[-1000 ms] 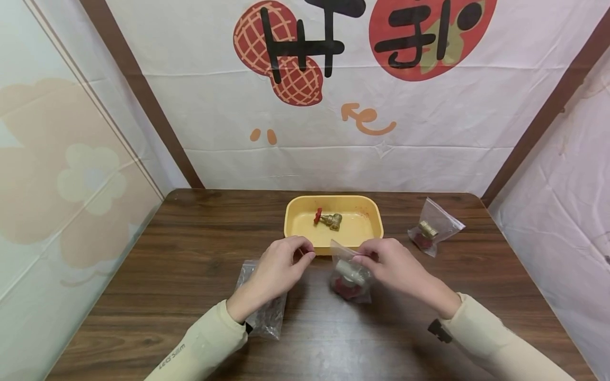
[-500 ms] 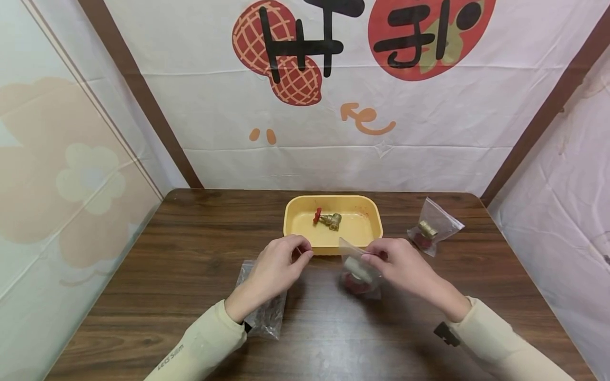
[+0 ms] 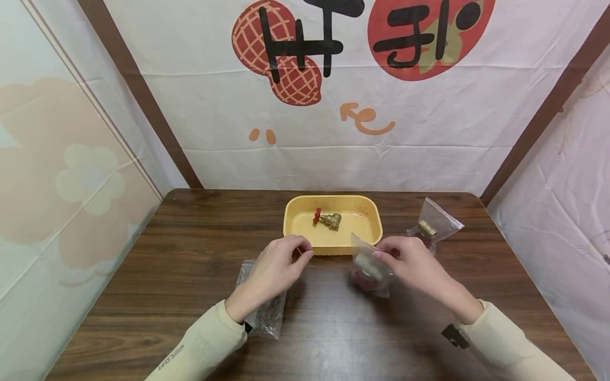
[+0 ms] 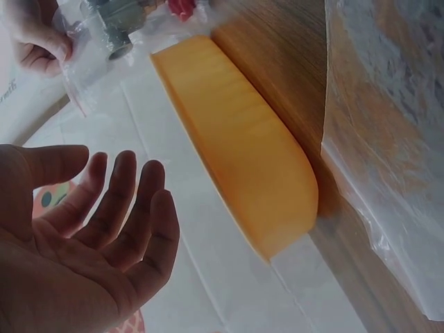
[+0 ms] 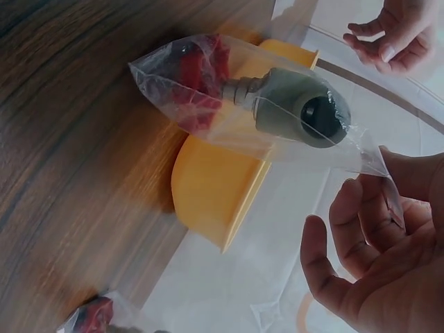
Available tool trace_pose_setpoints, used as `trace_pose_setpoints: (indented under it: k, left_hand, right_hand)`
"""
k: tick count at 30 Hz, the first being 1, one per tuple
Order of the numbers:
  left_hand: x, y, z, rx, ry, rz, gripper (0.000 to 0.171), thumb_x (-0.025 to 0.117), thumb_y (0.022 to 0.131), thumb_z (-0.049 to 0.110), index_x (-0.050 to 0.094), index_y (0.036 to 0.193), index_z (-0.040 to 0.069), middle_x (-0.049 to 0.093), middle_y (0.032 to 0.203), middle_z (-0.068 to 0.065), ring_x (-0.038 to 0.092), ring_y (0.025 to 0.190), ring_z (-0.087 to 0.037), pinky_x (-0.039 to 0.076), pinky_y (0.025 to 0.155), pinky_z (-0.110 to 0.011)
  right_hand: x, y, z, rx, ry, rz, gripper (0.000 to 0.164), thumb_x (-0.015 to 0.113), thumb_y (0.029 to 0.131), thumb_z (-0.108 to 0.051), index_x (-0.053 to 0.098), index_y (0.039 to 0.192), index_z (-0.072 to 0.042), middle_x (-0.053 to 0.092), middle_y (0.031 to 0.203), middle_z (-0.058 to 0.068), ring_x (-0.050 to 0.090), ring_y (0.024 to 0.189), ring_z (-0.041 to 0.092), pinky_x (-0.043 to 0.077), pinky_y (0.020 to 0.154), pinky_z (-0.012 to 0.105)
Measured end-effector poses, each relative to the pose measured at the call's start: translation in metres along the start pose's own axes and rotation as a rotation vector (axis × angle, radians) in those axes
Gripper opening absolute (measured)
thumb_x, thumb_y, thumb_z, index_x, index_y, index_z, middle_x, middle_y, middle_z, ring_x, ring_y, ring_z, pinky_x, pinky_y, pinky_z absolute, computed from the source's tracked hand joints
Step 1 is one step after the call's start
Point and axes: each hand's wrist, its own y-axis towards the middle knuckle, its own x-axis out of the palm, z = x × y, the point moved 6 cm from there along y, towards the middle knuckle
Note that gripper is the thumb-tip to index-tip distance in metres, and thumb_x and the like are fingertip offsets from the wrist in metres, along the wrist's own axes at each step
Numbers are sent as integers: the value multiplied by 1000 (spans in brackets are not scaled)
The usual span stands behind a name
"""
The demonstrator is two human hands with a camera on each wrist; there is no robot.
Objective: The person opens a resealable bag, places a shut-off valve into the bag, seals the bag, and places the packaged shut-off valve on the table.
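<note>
My right hand point(image 3: 412, 262) pinches the top edge of a clear zip bag point(image 3: 370, 270) between thumb and fingers. Inside that bag is a brass gate valve point(image 5: 298, 107) with a red handwheel point(image 5: 201, 80), hanging above the table. My left hand point(image 3: 276, 264) holds nothing. Its fingers are loosely curved in the left wrist view, near the front left corner of the yellow tray point(image 3: 290, 241). Another gate valve point(image 3: 330, 219) with a red handwheel lies unbagged in that tray. Beneath my left forearm lies a flat clear plastic bag point(image 3: 271, 317), partly hidden.
At the right rear of the wooden table point(image 3: 200, 227) rests another zip bag point(image 3: 440, 222) with a valve in it, partly behind my right hand. A printed white cloth point(image 3: 333, 164) hangs behind the table, and cloth walls stand at both sides.
My right hand has moved to the right and slightly away from me, carrying the bagged gate valve. My left hand has stayed almost still.
</note>
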Motion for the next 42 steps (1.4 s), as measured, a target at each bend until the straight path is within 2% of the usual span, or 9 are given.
trace_pose_setpoints:
  k: [4,11,16,21,26,33,42]
  left_hand:
    - [1,-1,0,-11,4,-3,10,75,97,12,72,91,19,64,83,12,56,70,-9,49,66,-30]
    - [1,-2,0,-19,-22,-2,9,74,97,12,72,92,18,64,84,11,62,72,-20,49,67,-32]
    - [1,-4,1,-18,-20,4,10,75,97,13,71,91,19,63,83,12,58,71,-15,49,67,-31]
    - [0,-6,5,-12,-16,6,9,76,97,15,71,91,20,63,84,13,55,70,-8,49,67,-30]
    - [-1,-7,10,-5,-24,-1,10,76,97,16,71,91,21,63,84,14,55,71,-7,49,67,-30]
    - [-1,-7,11,0,-32,-3,10,76,97,15,71,91,21,63,85,13,56,73,-7,49,68,-30]
    - [0,-6,9,2,-54,0,10,76,97,15,71,90,21,63,84,14,56,73,-6,49,68,-29]
  right_hand:
    - [-5,-2,4,15,-15,16,9,77,97,-9,78,90,-15,65,77,-11,55,70,9,46,61,27]
    - [-16,-5,12,52,-34,26,12,75,99,-10,77,89,-15,64,74,-8,52,67,10,43,57,28]
    - [-24,-7,18,69,-47,21,10,74,99,-10,78,91,-13,67,78,-6,54,68,12,45,58,28]
    - [-35,-9,25,71,-79,55,9,74,99,-8,78,92,-11,68,79,-5,54,68,13,44,58,28]
    - [-43,-8,31,77,-95,83,9,73,99,-9,77,91,-10,63,74,-5,51,65,13,42,56,29]
    - [-46,-8,40,131,-110,95,7,74,99,-9,78,94,-8,67,79,-2,53,68,17,43,57,30]
    - [-51,-3,52,133,-165,140,7,73,99,-9,78,94,-7,68,77,-2,52,64,16,42,55,31]
